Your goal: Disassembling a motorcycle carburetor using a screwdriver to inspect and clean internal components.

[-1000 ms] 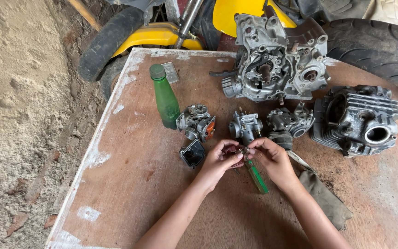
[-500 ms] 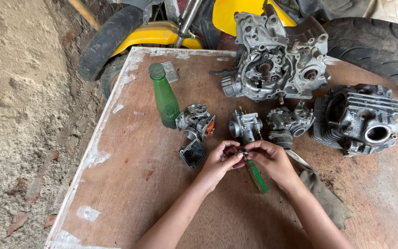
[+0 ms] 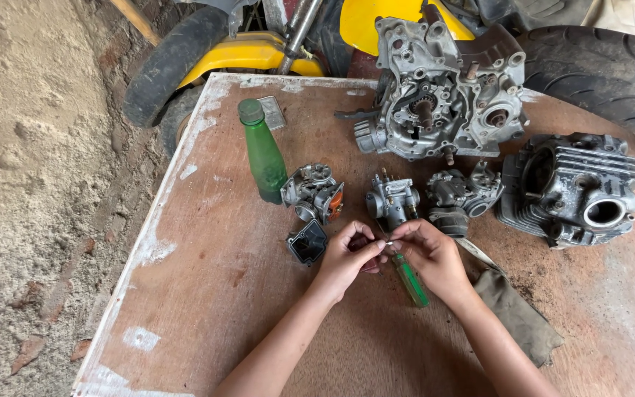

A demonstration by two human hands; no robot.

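bottle (image 3: 264, 156) left of carburetors (image 3: 392, 200), crankcase (image 3: 442, 92) behind, screwdriver (image 3: 409, 278) in front

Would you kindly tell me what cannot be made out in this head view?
- Small part pinched between left hand and right hand: too small, covered by fingertips.
- Screwdriver: only its green handle shows; the right hand hides the rest.
- Tyre: cut off by the right edge.
- Cloth: partly under the right forearm.

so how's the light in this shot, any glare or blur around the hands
Head view: soft, even daylight, with only faint shadows under the left hand and right hand. No harsh glare; the green bottle and the cylinder head show only mild sheen. The hands and the green-handled screwdriver look sharp. Wide-lens bending curves the table edge.
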